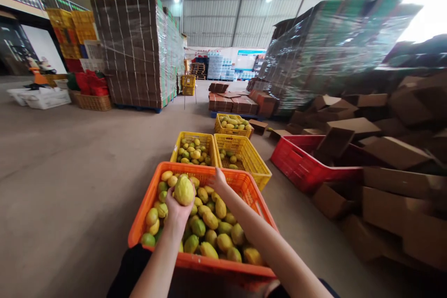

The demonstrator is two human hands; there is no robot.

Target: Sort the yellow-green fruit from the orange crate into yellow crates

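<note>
My left hand [180,202] is closed round a plump yellow-green fruit [184,190] with a slightly ridged skin; its exact kind I cannot tell. It is raised over the left side of a large orange crate [141,209]. Many similar oval fruits [210,220], some greener and some yellower, fill much of that crate. My right hand [219,181] reaches over the crate's far side, near its back rim. Its fingers are somewhat blurred, but they look stretched out, with nothing visible in them.
Beyond the crate stand a yellow crate of fruit [176,146], a yellow crate with a few fruits [256,160] and a fuller yellow crate [233,131]. To the right are a red crate [303,167] and piled cardboard boxes [391,205]. Wrapped pallet stacks [131,53] rise behind.
</note>
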